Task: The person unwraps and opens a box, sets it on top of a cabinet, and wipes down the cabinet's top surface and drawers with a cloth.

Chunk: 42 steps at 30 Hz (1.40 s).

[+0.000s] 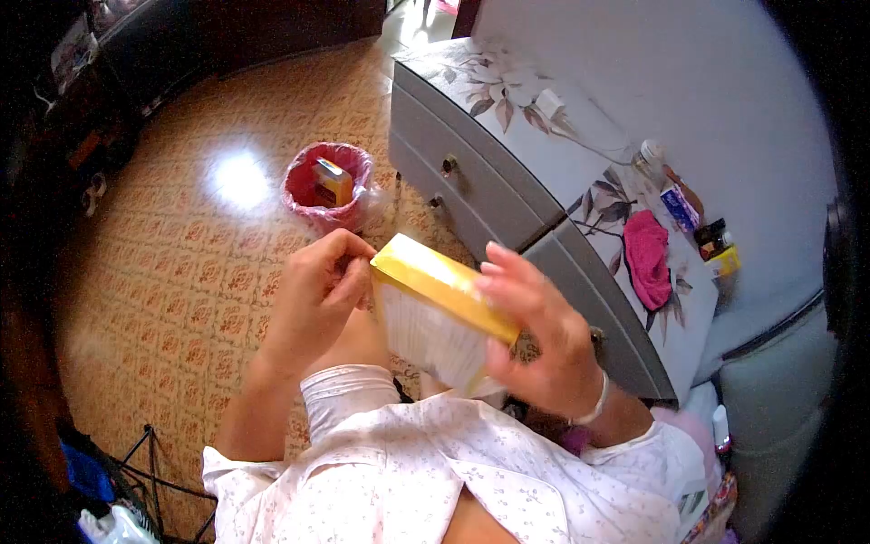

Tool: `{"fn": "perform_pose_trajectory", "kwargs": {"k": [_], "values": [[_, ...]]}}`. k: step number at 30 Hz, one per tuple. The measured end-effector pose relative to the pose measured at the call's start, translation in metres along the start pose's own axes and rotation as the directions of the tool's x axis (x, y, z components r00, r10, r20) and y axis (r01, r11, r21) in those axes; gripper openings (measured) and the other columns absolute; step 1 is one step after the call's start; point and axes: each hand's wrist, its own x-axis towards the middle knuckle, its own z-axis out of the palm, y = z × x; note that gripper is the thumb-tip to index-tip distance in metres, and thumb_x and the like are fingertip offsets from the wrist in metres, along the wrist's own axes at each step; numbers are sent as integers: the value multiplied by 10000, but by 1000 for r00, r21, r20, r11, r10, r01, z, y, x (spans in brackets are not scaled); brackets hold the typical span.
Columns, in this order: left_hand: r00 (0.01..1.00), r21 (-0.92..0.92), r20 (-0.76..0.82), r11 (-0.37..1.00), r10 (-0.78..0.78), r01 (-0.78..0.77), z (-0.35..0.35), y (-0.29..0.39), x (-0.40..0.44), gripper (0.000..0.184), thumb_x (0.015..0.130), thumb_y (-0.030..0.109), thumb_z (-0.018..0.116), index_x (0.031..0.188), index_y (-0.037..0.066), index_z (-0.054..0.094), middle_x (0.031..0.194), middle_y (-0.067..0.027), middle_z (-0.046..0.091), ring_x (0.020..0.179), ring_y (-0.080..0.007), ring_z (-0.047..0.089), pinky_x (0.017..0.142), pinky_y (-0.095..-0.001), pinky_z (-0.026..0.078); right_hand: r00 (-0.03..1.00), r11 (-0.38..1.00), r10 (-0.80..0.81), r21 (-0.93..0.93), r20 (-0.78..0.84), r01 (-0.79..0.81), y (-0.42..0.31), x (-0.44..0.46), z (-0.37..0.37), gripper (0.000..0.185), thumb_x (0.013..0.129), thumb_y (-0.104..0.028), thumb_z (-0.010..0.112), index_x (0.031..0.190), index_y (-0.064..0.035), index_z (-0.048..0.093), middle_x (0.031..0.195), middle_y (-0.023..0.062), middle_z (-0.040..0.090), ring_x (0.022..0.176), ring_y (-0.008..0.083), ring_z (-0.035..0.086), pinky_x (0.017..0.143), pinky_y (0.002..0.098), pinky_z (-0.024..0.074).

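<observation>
While in 2 hands (319,288) (548,340), 1 box (444,295).

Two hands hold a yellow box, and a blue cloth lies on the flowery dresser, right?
Not quite: the head view shows a bright pink cloth, not blue, on the grey flower-topped dresser. The left hand and right hand do hold the yellow box.

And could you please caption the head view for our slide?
Left hand and right hand on a yellow box, a pink-lined bin on the floor beyond.
</observation>
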Motion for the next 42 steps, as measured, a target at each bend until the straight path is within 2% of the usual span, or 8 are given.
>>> {"fn": "perform_pose_trajectory", "kwargs": {"k": [2, 4, 9, 15, 24, 30, 33, 42], "values": [[997, -146, 19, 986, -79, 81, 1, 1, -2, 98, 949, 49, 501, 960, -23, 566, 712, -34, 570, 603, -90, 554, 557, -216, 458, 996, 994, 83, 68, -29, -80, 16, -2, 9, 528, 757, -72, 685, 1259, -68, 517, 1290, 191, 521, 1074, 277, 592, 908, 350, 496], [995, -239, 54, 967, -83, 94, 4, -7, -3, 97, 949, 53, 507, 969, -22, 565, 726, -35, 574, 618, -93, 559, 563, -216, 459, 926, 829, 372, 472, -66, -299, 31, -2, 23, 460, 846, -154, 675, 1263, -66, 502, 1251, 130, 544, 1036, 184, 580, 903, 303, 474], [969, -762, 238, 607, -64, 227, 1, -2, -3, 109, 923, 130, 585, 985, 39, 589, 864, -2, 618, 698, -38, 579, 596, -184, 468, 873, 751, 402, 645, -275, -142, 44, 19, 37, 381, 937, -337, 590, 1191, -56, 544, 1064, 51, 589, 891, 105, 560, 807, 245, 466], [978, -857, 199, 474, -55, 201, -1, 12, -14, 150, 875, 193, 622, 922, 61, 568, 818, -15, 609, 687, -61, 574, 587, -187, 471, 905, 594, 350, 804, -242, -15, 61, 44, 41, 274, 961, -324, 557, 944, -59, 622, 917, 12, 617, 806, 63, 550, 706, 213, 455], [999, -764, 42, 644, -17, 43, 0, 6, -22, 256, 812, 201, 726, 856, 90, 500, 802, 25, 501, 730, -63, 473, 653, -234, 399, 887, 860, 212, 509, -409, 29, 55, 50, 42, 169, 911, -199, 605, 880, -33, 605, 925, 40, 616, 814, 127, 571, 741, 258, 469], [961, -291, -218, 929, 168, -229, 4, 4, -16, 365, 815, 76, 731, 1059, 36, 462, 1142, -137, 556, 1071, -195, 579, 942, -277, 449, 840, 966, -94, 156, -535, 208, 42, 50, 51, 92, 880, -124, 629, 885, -35, 607, 949, 97, 612, 825, 198, 583, 764, 294, 470], [956, -574, -269, 778, 116, -256, 4, -4, -12, 327, 841, 11, 679, 1099, 22, 478, 1228, -172, 558, 1129, -212, 562, 969, -312, 452, 790, 942, -2, 265, -613, 208, 51, 54, 62, 83, 877, -119, 632, 878, -39, 610, 951, 101, 608, 843, 192, 581, 776, 296, 467], [980, -607, -197, 782, 21, -139, -6, -29, -14, 70, 927, 116, 581, 952, 62, 544, 1247, -175, 567, 1125, -212, 553, 979, -343, 428, 978, 928, -66, 347, -199, 133, 65, 46, 56, 185, 854, -186, 691, 1000, -74, 672, 1023, 84, 585, 953, 208, 585, 829, 314, 490]]}}
